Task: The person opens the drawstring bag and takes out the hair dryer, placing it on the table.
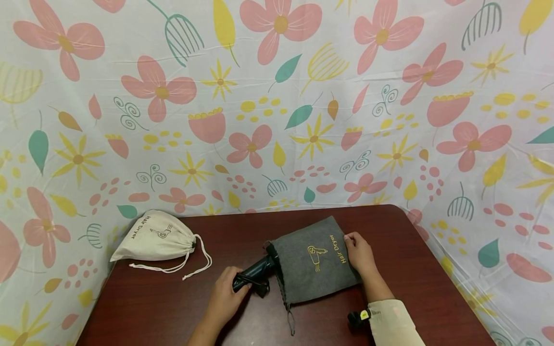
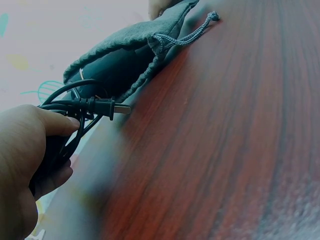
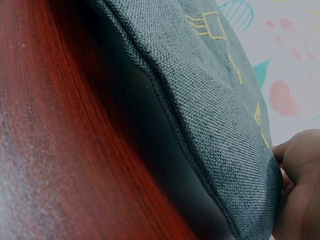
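A grey drawstring bag (image 1: 298,274) printed "Hair Dryer" in yellow lies over the table's middle, its mouth facing left. Out of that mouth sticks the dark handle of a hair dryer (image 1: 258,270), with its black cord (image 2: 75,106) bundled round it and the plug (image 2: 104,107) showing. My left hand (image 1: 228,294) grips the handle and cord; the dryer's other end is hidden inside the bag. At the bag's closed right end, my right hand (image 1: 360,252) pinches the fabric edge between thumb and fingers. A grey drawstring (image 1: 291,321) dangles from the mouth's near corner.
A cream drawstring bag (image 1: 157,238) with "Hair Dryer" print lies at the back left, its white cords (image 1: 196,271) trailing on the dark red wooden table (image 1: 173,307). A flowered cloth (image 1: 277,105) hangs behind. A black wrist device (image 1: 358,318) sits by the right sleeve.
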The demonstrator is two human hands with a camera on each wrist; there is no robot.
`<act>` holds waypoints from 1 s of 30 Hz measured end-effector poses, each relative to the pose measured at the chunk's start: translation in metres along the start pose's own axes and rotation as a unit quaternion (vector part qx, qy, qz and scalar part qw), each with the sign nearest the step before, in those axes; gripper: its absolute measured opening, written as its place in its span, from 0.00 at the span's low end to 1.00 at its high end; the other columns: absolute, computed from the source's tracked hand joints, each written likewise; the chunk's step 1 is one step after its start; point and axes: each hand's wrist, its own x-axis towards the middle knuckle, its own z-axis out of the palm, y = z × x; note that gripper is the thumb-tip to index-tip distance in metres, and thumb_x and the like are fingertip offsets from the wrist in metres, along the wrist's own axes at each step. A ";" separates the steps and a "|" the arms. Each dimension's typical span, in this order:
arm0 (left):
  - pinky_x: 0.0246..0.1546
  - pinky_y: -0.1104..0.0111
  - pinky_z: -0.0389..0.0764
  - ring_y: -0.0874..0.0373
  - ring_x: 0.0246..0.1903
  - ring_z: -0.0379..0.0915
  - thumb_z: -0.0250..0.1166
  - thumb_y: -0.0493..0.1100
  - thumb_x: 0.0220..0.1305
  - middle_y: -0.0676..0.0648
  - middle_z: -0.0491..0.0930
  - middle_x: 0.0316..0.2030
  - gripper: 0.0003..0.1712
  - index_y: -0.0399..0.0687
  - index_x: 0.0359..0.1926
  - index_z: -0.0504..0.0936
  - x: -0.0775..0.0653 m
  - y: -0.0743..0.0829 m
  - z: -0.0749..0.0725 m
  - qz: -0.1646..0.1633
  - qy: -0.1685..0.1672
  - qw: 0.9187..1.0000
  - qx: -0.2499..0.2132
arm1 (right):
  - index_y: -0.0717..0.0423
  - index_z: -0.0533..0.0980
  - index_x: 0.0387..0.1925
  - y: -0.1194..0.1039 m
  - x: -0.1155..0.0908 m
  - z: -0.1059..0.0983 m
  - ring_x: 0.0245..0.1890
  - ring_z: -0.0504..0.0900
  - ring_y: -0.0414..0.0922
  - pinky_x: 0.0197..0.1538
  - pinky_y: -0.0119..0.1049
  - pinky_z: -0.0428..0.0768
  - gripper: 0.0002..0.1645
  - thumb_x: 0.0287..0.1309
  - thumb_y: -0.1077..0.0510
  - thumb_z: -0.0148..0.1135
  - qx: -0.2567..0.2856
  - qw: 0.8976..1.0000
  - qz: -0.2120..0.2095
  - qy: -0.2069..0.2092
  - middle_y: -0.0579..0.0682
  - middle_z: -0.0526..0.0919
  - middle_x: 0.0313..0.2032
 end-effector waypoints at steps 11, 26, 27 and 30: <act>0.34 0.71 0.72 0.68 0.32 0.71 0.79 0.41 0.48 0.63 0.77 0.36 0.19 0.58 0.40 0.81 0.000 -0.003 0.001 -0.004 -0.001 1.000 0.009 | 0.58 0.73 0.53 0.000 -0.001 -0.001 0.35 0.74 0.52 0.38 0.41 0.68 0.18 0.79 0.50 0.46 0.003 1.000 0.006 -0.001 0.57 0.78 0.37; 0.35 0.71 0.73 0.68 0.32 0.72 0.79 0.42 0.49 0.64 0.76 0.36 0.18 0.57 0.40 0.82 0.000 -0.003 -0.001 -0.005 0.001 1.000 0.011 | 0.58 0.73 0.55 0.000 -0.002 -0.002 0.37 0.75 0.52 0.38 0.41 0.70 0.19 0.79 0.49 0.46 0.004 1.000 0.012 -0.001 0.58 0.78 0.38; 0.35 0.71 0.73 0.68 0.32 0.72 0.79 0.42 0.49 0.64 0.76 0.35 0.18 0.57 0.40 0.82 0.000 -0.003 -0.001 -0.005 0.002 1.000 0.010 | 0.58 0.73 0.54 0.000 -0.002 -0.001 0.37 0.75 0.52 0.38 0.41 0.70 0.18 0.79 0.49 0.46 0.004 1.000 0.013 0.000 0.57 0.78 0.38; 0.34 0.71 0.73 0.68 0.32 0.71 0.79 0.42 0.49 0.64 0.76 0.35 0.18 0.57 0.40 0.82 0.000 -0.003 -0.001 -0.006 0.001 1.000 0.007 | 0.58 0.73 0.54 0.000 -0.002 -0.001 0.36 0.74 0.52 0.38 0.41 0.69 0.18 0.79 0.50 0.46 0.006 1.000 0.012 0.002 0.56 0.77 0.36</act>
